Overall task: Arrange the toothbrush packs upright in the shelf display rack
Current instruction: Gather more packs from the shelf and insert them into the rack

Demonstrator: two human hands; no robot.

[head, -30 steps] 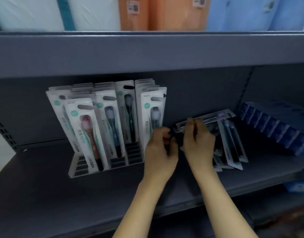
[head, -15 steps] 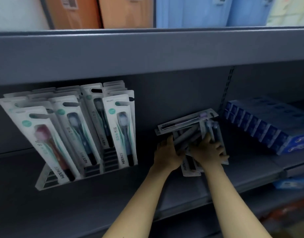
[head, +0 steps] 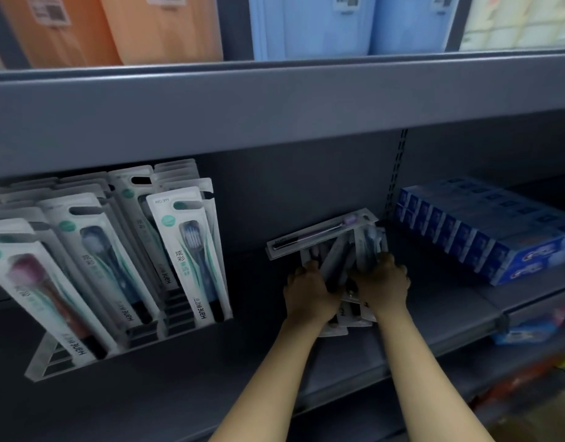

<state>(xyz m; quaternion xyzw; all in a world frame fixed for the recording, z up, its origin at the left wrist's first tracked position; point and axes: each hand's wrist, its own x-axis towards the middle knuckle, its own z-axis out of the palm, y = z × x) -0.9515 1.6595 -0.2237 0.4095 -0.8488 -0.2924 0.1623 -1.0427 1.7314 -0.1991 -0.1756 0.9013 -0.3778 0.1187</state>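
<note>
Both hands deep in a loose heap of toothbrush packs (head: 333,250) on the grey metal shelf (head: 434,314), well right of the display rack (head: 93,355). Left hand (head: 309,291) curled round the heap's left edge, right hand (head: 381,282) curled round its right edge; fingers of both grasping the packs. Top pack (head: 319,232) lying crosswise, long axis running left to right and tilted up at the right; packs beneath fanned roughly front to back. Flat, stiff clear blisters on white card, likely slippery against each other. Rack a clear plastic stepped stand, already holding leaning rows of packs (head: 185,250). Nearer hand to the rack: the left. Blue toothpaste boxes (head: 485,231) stacked at the right.
</note>
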